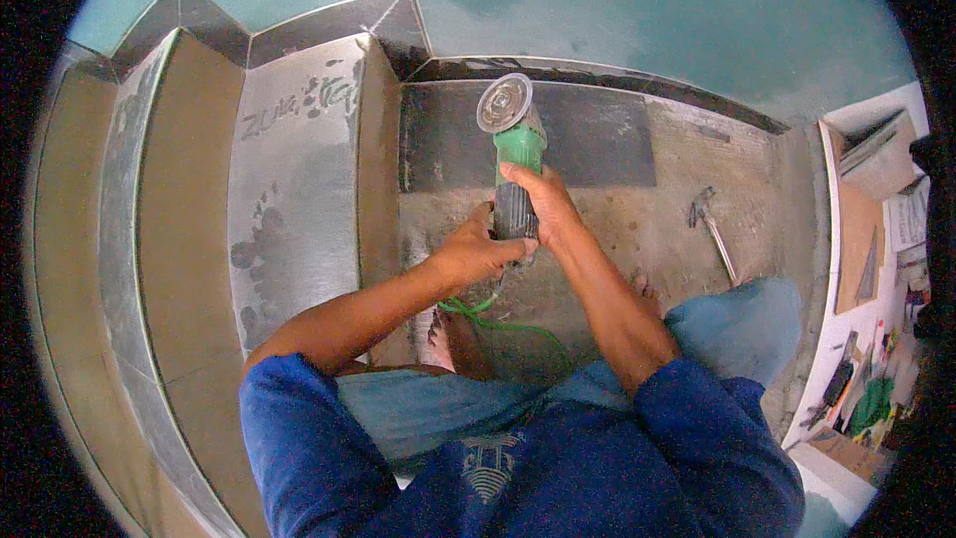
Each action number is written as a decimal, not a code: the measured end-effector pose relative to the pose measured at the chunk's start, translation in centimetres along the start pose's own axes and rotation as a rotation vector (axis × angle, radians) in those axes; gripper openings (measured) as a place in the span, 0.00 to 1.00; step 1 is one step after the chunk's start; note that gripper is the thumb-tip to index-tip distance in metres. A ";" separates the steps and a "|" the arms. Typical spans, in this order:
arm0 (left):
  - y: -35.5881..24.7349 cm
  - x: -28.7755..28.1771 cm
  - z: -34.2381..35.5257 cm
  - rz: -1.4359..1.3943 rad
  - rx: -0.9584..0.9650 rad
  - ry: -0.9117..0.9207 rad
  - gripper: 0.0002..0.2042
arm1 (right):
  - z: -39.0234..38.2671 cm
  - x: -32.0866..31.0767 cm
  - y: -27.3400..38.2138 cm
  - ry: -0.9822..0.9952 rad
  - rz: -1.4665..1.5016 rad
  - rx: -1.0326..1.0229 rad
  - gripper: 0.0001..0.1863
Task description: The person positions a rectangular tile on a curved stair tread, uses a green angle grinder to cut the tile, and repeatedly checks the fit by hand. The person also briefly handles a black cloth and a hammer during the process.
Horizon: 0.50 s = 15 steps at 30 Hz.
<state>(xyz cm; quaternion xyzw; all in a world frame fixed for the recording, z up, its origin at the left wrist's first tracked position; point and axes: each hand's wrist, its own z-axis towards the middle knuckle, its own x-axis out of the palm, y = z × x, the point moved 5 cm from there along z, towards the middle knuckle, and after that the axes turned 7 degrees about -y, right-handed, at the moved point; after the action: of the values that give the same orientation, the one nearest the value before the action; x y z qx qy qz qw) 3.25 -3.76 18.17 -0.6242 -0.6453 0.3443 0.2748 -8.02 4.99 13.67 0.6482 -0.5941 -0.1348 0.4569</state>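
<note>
Two-handed hold: your left hand (473,251) grasps the grinder (520,151) at its dark rear, your right hand (551,207) wraps its body, disc (505,103) outward, tile (602,144) beyond; likely a positioning step, next calling for steady wrists, fingers off the disc.

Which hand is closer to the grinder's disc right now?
The right. The right hand holds the grinder with its thumb near the green body, below the disc in the picture; the left hand is lower, by the black handle's rear end.
</note>
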 end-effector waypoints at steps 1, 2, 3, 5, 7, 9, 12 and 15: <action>0.2 0.0 0.1 0.018 0.013 0.022 0.52 | -0.3 0.3 0.0 -0.005 0.004 -0.031 0.19; -0.1 -0.3 0.0 0.013 0.105 -0.024 0.51 | -0.7 0.7 -0.1 -0.012 0.009 -0.061 0.19; -0.3 -0.6 -0.1 0.019 0.184 -0.065 0.50 | -1.1 0.8 -0.2 -0.039 0.020 -0.088 0.19; -0.7 -1.0 -0.4 -0.021 0.275 -0.083 0.48 | -1.7 1.5 -1.2 0.020 0.107 0.034 0.18; -1.4 -1.4 -0.8 -0.143 0.354 -0.060 0.45 | -1.8 1.8 -1.8 0.052 0.181 0.149 0.17; -1.4 -1.8 -0.6 -0.048 0.242 -0.032 0.41 | -1.6 1.6 -2.1 0.074 0.247 0.260 0.17; -1.6 -2.9 -0.1 0.082 0.070 0.142 0.36 | -1.0 0.8 -1.9 0.120 0.304 0.375 0.16; -3.5 -4.0 -0.5 0.462 0.512 0.133 0.34 | -0.5 0.0 -1.4 0.053 0.243 0.320 0.17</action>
<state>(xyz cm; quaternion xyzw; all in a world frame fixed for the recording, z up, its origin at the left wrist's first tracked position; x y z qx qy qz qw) 1.81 -7.65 21.54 -0.6856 -0.3602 0.5067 0.3788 -6.80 5.04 12.86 0.6392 -0.6697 0.0345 0.3765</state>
